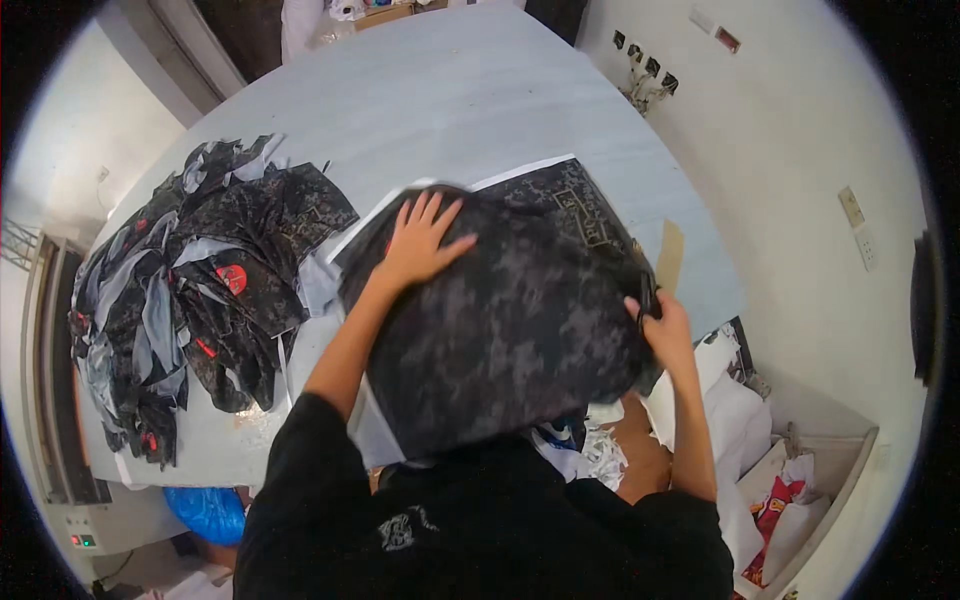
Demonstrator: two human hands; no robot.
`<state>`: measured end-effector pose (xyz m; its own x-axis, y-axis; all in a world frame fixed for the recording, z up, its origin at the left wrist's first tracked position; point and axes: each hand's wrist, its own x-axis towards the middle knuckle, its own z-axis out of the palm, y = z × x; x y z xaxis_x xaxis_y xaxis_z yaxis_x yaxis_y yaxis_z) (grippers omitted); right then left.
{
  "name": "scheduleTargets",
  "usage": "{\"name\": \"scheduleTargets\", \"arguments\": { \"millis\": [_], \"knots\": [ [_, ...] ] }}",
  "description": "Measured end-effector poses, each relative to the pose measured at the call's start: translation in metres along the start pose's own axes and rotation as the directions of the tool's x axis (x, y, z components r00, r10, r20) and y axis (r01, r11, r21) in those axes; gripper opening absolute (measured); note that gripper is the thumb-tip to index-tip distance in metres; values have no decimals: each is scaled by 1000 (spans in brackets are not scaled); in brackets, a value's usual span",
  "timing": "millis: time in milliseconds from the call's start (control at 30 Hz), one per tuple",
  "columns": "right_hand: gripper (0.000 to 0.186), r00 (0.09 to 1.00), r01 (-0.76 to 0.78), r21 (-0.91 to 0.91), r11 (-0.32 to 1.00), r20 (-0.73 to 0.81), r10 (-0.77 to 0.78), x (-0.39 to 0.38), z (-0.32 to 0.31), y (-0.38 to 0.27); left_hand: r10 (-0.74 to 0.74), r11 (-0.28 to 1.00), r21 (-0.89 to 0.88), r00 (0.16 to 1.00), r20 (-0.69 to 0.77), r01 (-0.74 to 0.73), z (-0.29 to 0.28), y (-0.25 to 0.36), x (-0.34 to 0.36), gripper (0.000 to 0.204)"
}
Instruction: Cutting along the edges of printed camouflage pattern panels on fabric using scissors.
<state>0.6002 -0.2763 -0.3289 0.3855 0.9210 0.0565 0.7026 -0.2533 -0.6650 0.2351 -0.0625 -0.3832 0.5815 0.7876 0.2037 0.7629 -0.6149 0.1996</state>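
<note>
A large sheet of dark camouflage-print fabric (pixel 490 320) lies over the near part of the table and hangs past its front edge. My left hand (pixel 420 245) rests flat on its upper left, fingers spread. At the fabric's right edge, my right hand (pixel 665 328) is closed round the black handles of what look like scissors (pixel 648 290); their blades are hidden. Beyond it lies another dark printed panel (pixel 565 195) with a gold design and a white border. A heap of similar cut fabric pieces (pixel 240 270) with red marks and pale undersides lies to the left.
The pale table (pixel 450 100) stretches away toward boxes (pixel 385 15) at its far end. A tan strip (pixel 669 255) lies near its right edge. White scraps (pixel 605 455) are below the front edge. A bin (pixel 800 490) with cloth stands lower right, a blue bag (pixel 205 512) lower left.
</note>
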Motion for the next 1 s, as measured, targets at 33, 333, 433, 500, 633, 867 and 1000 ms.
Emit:
{"name": "scheduleTargets", "arguments": {
  "millis": [33,333,433,500,633,867,1000],
  "knots": [
    [49,997,74,-105,992,-14,-75,17,-5,5,10,1000,-9,1000,1,-10,4,-7,36,75],
    [43,933,42,-181,983,-346,-103,86,-9,4,-142,990,-60,956,-256,131,-8,-66,159,64],
    [41,951,46,-129,991,-297,-83,64,0,-9,-129,989,-71,991,40,131,-8,-119,140,59],
    [39,962,14,-108,994,-270,-43,69,6,-7,-125,992,-26,992,5,125,0,-139,139,58],
    [40,941,104,-155,982,-304,-148,101,22,3,-135,971,177,981,-139,159,4,-173,149,54],
    [29,982,7,156,988,-187,22,27,23,23,118,986,-59,902,-416,-157,-28,-35,41,52],
    [20,963,-267,467,843,110,244,-97,16,8,191,935,-296,981,-41,-194,-46,47,-92,62]
  ]
}}
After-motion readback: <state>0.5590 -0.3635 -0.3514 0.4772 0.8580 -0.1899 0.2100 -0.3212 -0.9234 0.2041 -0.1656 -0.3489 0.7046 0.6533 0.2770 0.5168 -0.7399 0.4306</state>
